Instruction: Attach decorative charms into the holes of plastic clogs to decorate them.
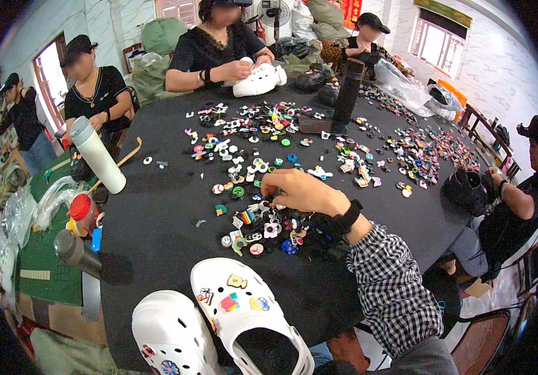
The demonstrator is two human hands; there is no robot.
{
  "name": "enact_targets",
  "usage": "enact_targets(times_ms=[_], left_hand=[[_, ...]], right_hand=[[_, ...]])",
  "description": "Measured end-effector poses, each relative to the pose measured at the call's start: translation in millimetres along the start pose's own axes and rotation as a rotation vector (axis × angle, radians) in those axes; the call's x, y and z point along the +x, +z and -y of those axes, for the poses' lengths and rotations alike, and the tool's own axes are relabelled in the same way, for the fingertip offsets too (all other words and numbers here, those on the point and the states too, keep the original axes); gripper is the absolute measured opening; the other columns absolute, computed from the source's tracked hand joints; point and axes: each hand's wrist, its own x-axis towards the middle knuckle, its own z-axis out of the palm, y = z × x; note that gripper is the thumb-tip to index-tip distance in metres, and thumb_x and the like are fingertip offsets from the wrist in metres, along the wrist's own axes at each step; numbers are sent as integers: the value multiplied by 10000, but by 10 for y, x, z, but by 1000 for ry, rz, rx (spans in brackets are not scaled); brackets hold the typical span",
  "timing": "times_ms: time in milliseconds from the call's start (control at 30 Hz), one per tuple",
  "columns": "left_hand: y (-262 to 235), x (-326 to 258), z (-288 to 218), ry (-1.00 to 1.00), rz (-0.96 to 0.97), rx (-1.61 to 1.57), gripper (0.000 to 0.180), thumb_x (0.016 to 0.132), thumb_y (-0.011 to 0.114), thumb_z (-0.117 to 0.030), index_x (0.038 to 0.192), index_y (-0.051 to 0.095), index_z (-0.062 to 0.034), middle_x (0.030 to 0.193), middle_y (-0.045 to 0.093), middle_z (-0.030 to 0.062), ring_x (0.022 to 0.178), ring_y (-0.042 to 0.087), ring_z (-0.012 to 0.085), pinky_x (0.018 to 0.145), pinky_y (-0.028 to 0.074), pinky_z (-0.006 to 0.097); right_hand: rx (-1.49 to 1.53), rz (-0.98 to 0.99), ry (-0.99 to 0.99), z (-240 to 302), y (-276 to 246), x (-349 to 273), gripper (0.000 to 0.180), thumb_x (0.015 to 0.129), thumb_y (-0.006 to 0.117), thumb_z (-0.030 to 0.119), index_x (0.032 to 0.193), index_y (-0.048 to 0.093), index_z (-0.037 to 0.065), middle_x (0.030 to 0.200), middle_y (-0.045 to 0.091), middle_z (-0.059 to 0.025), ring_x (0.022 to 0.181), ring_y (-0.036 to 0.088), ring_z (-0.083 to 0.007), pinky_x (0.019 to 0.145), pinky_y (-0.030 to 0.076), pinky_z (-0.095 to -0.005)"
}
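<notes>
Beyond the white perforated foam clogs point(169, 334), small multicoloured plastic charms point(271, 230) are heaped, seemingly for easy reach; whether one is grasped by the curled right hand point(303, 192) cannot be told; no left hand is seen.

- My right hand point(306, 192) is bare, its fingers curved and rounded at the knuckles.
- Around my wrist I wear a thick black band point(346, 220), matte and soft-looking, with a small corner sticking out at its upper edge.
- A short strip of bare forearm shows between that band and my cuff.
- My sleeve point(391, 281) is black-and-white gingham, the small checks blending to grey in places.
- It is loose and puffy, gathered at the cuff, with wrinkles running all along it.
- Where the checks end, towards my upper arm, plain dark grey cloth point(428, 359) shows, smoother than the gingham.
</notes>
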Motion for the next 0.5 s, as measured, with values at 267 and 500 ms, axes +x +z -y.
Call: enact_targets(times_ms=[267, 500], left_hand=[[21, 7, 27, 32, -9, -3, 376, 919, 586, -179, 1220, 530, 39, 1238, 556, 225, 1166, 490, 390, 995, 342, 430], [7, -25, 21, -19, 14, -1, 382, 918, 585, -188, 1222, 533, 36, 1245, 549, 235, 1183, 476, 401, 1005, 336, 438]], right_hand=[[152, 132, 30, 39, -173, -73, 206, 761, 664, 83, 942, 590, 17, 854, 639, -110, 825, 636, -257, 722, 495, -363], [-50, 313, 151, 26, -295, -258, 263, 720, 702, 132, 951, 613, 45, 929, 610, -95, 895, 603, -256, 770, 479, -368]])
